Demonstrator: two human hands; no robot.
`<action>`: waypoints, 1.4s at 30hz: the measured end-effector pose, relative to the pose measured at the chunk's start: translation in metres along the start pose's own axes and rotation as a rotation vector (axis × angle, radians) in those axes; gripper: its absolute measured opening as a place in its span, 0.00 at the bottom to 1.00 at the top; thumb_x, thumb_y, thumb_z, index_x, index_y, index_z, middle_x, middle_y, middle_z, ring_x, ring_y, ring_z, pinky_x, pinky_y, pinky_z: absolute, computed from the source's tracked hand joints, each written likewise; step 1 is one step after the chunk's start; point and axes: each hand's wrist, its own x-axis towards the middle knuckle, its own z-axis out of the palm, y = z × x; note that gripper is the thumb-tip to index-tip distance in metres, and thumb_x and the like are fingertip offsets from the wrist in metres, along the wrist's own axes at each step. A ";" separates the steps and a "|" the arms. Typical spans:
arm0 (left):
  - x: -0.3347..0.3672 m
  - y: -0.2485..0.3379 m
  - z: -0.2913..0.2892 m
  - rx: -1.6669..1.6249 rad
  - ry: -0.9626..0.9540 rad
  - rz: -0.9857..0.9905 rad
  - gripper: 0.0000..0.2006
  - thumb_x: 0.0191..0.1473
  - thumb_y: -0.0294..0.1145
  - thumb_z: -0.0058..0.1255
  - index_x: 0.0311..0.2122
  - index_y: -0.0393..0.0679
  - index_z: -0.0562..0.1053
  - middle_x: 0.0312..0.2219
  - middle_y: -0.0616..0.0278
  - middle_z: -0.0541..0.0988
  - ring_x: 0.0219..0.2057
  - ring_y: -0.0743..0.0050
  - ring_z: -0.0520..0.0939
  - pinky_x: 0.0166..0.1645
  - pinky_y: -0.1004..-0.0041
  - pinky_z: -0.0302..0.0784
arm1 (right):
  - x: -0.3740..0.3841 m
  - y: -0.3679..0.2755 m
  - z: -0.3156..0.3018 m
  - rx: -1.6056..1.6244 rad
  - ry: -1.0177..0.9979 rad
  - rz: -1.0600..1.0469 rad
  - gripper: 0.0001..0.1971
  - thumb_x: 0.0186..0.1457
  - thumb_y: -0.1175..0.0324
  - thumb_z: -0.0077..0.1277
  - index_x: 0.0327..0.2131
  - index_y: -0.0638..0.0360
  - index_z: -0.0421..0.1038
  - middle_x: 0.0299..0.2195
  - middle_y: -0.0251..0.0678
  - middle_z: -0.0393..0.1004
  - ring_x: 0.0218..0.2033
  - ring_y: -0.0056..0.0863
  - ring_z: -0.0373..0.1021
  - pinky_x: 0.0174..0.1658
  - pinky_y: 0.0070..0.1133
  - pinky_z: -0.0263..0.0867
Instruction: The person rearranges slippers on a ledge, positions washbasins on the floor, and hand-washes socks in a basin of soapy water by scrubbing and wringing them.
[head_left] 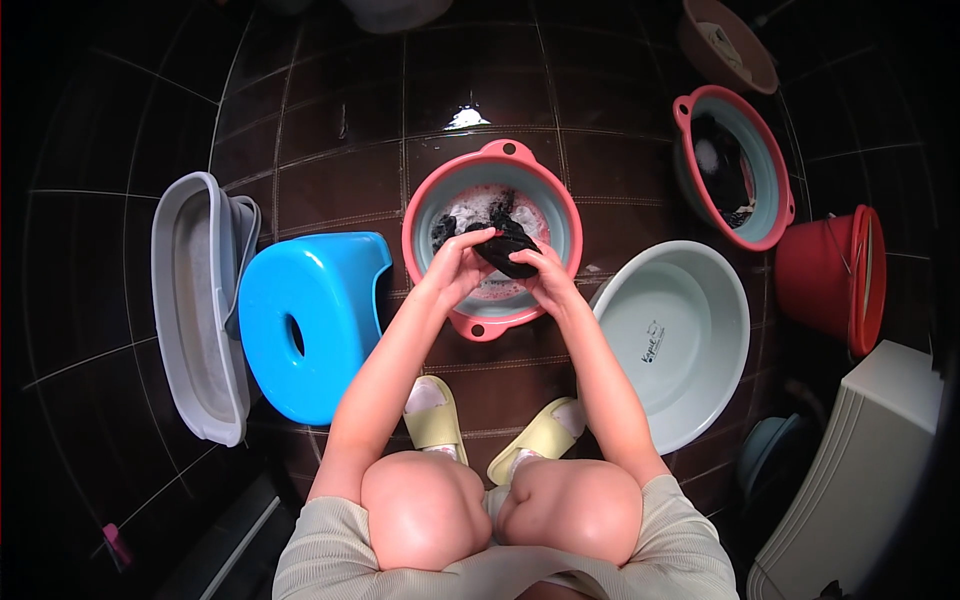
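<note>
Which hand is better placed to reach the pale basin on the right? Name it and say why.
Probably the right hand: it is nearer the pale basin; the left hand is farther, across the black cloth that both hold.

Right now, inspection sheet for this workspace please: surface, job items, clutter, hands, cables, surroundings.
Surface: dark tiled floor, bright reflection at upper middle; wetness can't be confirmed.
Job's things: black cloth held over pink-rimmed basin with suds and more dark fabric.
Clutter: blue stool, gray oblong tub left; pale basin, second pink-rimmed basin, red bucket right.
Hands: left hand and right hand both grip the black cloth.
Cables: nothing seen.
Surroundings: dark tiling far left, pale ribbed unit lower right; picture edges too dark to tell.
</note>
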 end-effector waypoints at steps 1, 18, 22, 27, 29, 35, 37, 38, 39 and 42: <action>0.000 0.000 0.001 -0.024 -0.064 0.014 0.11 0.42 0.27 0.50 0.34 0.41 0.69 0.32 0.62 0.74 0.36 0.74 0.74 0.42 0.75 0.67 | 0.003 0.002 -0.003 -0.001 0.003 -0.001 0.16 0.40 0.71 0.50 0.38 0.59 0.65 0.33 0.32 0.69 0.37 0.21 0.66 0.38 0.20 0.65; 0.034 -0.034 -0.020 0.711 0.132 0.205 0.17 0.43 0.22 0.32 0.40 0.34 0.66 0.33 0.56 0.73 0.34 0.71 0.74 0.40 0.75 0.69 | 0.000 -0.001 -0.001 0.340 -0.311 0.021 0.15 0.46 0.71 0.45 0.40 0.60 0.63 0.37 0.38 0.68 0.40 0.30 0.66 0.45 0.26 0.62; 0.021 -0.036 -0.013 0.159 0.070 0.002 0.16 0.46 0.26 0.34 0.42 0.34 0.66 0.38 0.53 0.72 0.38 0.65 0.74 0.46 0.66 0.68 | 0.013 0.008 -0.019 0.543 -0.121 0.144 0.16 0.53 0.61 0.38 0.39 0.63 0.66 0.37 0.43 0.70 0.37 0.34 0.69 0.45 0.28 0.64; 0.004 -0.030 -0.007 -0.207 -0.127 -0.076 0.17 0.49 0.29 0.35 0.44 0.32 0.63 0.42 0.50 0.70 0.44 0.60 0.71 0.50 0.62 0.65 | 0.020 0.016 -0.013 0.480 -0.090 0.214 0.15 0.51 0.60 0.44 0.38 0.61 0.66 0.33 0.38 0.72 0.34 0.29 0.70 0.40 0.26 0.66; 0.000 -0.025 -0.007 -0.366 -0.311 -0.142 0.15 0.49 0.29 0.37 0.40 0.33 0.67 0.37 0.51 0.73 0.40 0.61 0.74 0.49 0.65 0.66 | 0.022 0.022 -0.006 0.395 -0.015 0.261 0.16 0.50 0.58 0.45 0.38 0.58 0.67 0.31 0.35 0.73 0.32 0.27 0.70 0.38 0.22 0.67; -0.005 -0.025 -0.006 -0.472 -0.475 -0.181 0.20 0.55 0.39 0.33 0.49 0.38 0.61 0.46 0.56 0.67 0.48 0.64 0.68 0.55 0.65 0.58 | 0.018 0.022 -0.011 0.034 0.150 0.042 0.15 0.54 0.56 0.39 0.37 0.55 0.68 0.32 0.29 0.71 0.31 0.18 0.68 0.28 0.16 0.66; -0.010 -0.018 -0.006 -0.434 -0.449 -0.182 0.21 0.56 0.41 0.32 0.50 0.39 0.60 0.47 0.56 0.67 0.49 0.63 0.66 0.56 0.66 0.57 | 0.013 -0.001 -0.010 -0.167 0.041 -0.125 0.17 0.56 0.56 0.35 0.39 0.56 0.67 0.32 0.29 0.70 0.32 0.18 0.67 0.29 0.14 0.64; -0.009 -0.018 -0.006 -0.385 -0.435 -0.173 0.22 0.55 0.44 0.32 0.51 0.40 0.60 0.48 0.57 0.66 0.50 0.63 0.65 0.56 0.66 0.56 | 0.014 -0.007 -0.015 -0.207 0.023 -0.209 0.14 0.55 0.59 0.39 0.38 0.58 0.67 0.32 0.29 0.69 0.31 0.17 0.66 0.32 0.13 0.62; -0.008 -0.018 -0.006 -0.386 -0.438 -0.174 0.22 0.55 0.44 0.32 0.51 0.40 0.60 0.48 0.57 0.66 0.50 0.63 0.65 0.56 0.66 0.56 | 0.015 -0.009 -0.017 -0.208 0.025 -0.211 0.14 0.55 0.59 0.39 0.38 0.58 0.67 0.32 0.29 0.69 0.31 0.17 0.66 0.32 0.13 0.62; -0.005 -0.017 -0.006 -0.366 -0.470 -0.197 0.23 0.55 0.45 0.32 0.51 0.40 0.59 0.48 0.57 0.66 0.50 0.64 0.66 0.56 0.65 0.56 | 0.019 -0.007 -0.017 -0.710 0.132 -0.713 0.08 0.48 0.69 0.50 0.31 0.63 0.69 0.30 0.27 0.67 0.27 0.14 0.63 0.28 0.12 0.58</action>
